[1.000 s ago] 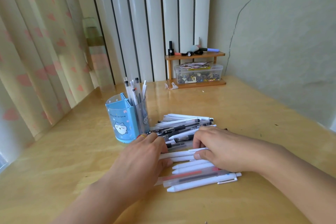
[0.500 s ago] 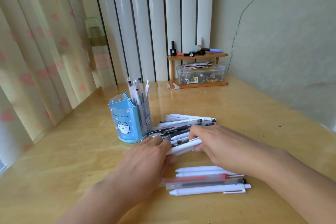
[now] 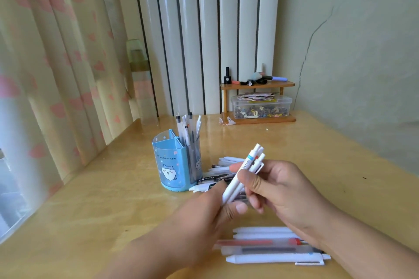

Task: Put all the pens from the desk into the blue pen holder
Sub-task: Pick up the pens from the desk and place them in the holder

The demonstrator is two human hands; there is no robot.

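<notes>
The blue pen holder point(image 3: 170, 163) stands upright on the wooden desk point(image 3: 90, 199) with several pens sticking out of its rear compartment. Both hands hold a small bundle of white pens point(image 3: 246, 172), tilted up to the right, above the desk. My right hand point(image 3: 281, 190) grips the bundle around its middle. My left hand point(image 3: 204, 213) pinches its lower end. A pile of pens point(image 3: 217, 170) lies beside the holder, partly hidden by my hands. Several more pens point(image 3: 272, 249) lie in a row near the front edge.
A small wooden shelf point(image 3: 258, 85) with a clear box of small items point(image 3: 260, 106) stands at the back against the wall. Curtains hang along the left side. A pale wall borders the desk on the right.
Both hands have lifted a few white pens off the desk and tipped them upward. The row of pens near the front edge stays in place.
</notes>
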